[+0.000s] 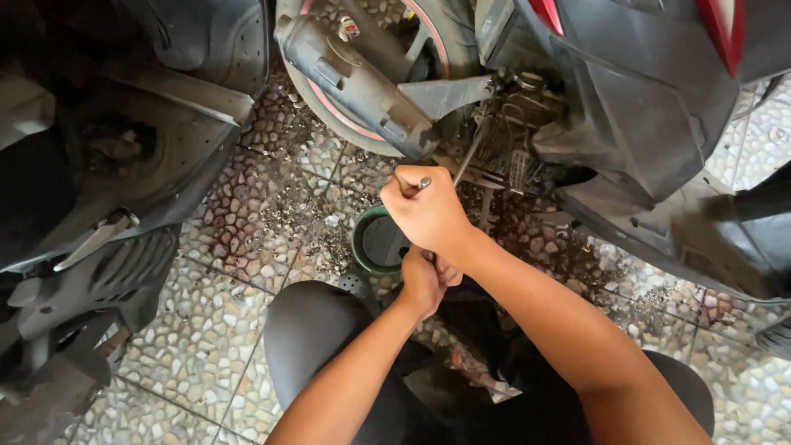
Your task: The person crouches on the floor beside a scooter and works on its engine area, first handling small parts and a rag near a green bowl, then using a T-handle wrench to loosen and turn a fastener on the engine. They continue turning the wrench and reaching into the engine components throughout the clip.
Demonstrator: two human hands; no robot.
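Right hand (430,213), closed round a long metal rod (470,155) slanting toward upper right of frame into the scooter underside (519,124); left hand (424,280) fisted just below.

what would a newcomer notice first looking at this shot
First, the right hand at centre, closed around a long metal tool that runs up into the scooter's underside, with the left hand tucked just below it. Under both hands a green-rimmed container sits on the pebble-tiled floor. Above it is the dusty exhaust pipe across the rear wheel.
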